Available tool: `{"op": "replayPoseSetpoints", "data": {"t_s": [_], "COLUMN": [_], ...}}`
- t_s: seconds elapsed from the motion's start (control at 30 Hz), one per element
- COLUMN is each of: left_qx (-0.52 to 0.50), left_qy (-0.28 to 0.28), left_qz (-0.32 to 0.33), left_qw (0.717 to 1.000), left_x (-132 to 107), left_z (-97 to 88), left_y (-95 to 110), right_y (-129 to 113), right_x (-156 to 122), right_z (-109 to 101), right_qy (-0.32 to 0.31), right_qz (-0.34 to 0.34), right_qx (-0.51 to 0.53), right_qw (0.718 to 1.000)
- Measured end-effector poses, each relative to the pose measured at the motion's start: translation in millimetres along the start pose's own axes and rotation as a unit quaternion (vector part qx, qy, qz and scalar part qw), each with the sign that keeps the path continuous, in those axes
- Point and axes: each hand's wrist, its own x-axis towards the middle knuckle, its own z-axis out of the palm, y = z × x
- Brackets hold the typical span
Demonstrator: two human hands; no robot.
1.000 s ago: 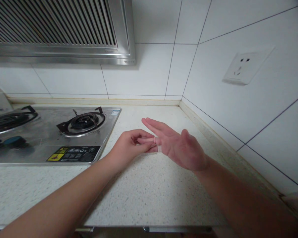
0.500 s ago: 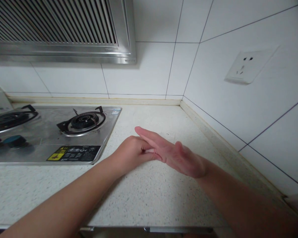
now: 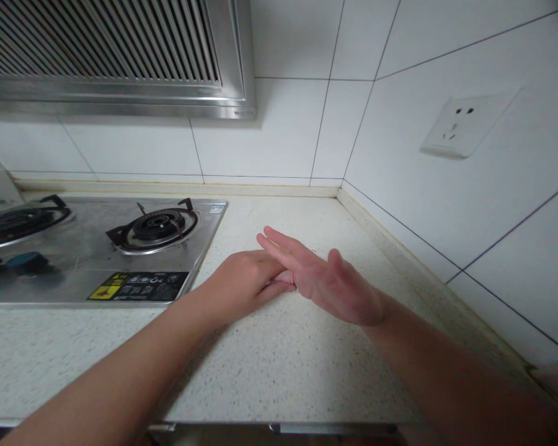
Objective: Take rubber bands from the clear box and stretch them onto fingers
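Above the speckled countertop [image 3: 279,378], my left hand [image 3: 244,279] is closed around one or two lower fingers of my right hand. My right hand [image 3: 335,282] is turned palm toward me, its upper fingers stretched out to the left and its thumb pointing up. Those upper fingers pass over the left hand's fingertips and hide part of them. A thin reddish line shows on the gripped finger; whether it is a band or a skin crease I cannot tell. No other object is visible in either hand.
A steel gas hob [image 3: 93,248] with two burners and dark knobs lies at the left, a range hood [image 3: 116,93] above it. White tiled walls meet in the corner behind the counter. The right wall carries a socket [image 3: 465,124]. Drawer fronts sit below the counter's front edge.
Both hands have shifted slightly upward in the view. The right hand's upper fingers have spread apart a little, and the left hand still grips the lower finger or fingers.
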Motion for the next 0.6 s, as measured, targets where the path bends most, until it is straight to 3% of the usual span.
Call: {"op": "replayPoseSetpoints", "data": {"t_s": [0.43,0.6], "left_qx": [-0.083,-0.095], "left_qy": [-0.019,0.035], "left_qz": [-0.003,-0.036], "left_qw": [0.996,0.994], "left_x": [4.1,2.1], "left_z": [3.5,-4.3], "left_y": [5.4,3.5], "right_y": [-3.6,-7.3], "right_x": [-1.6,-1.4], "right_z": [4.6,-5.7], "right_qy": [-0.024,0.033], "right_qz": [0.015,0.019], "right_qx": [-0.018,-0.039], "right_qw": [0.999,0.999]}}
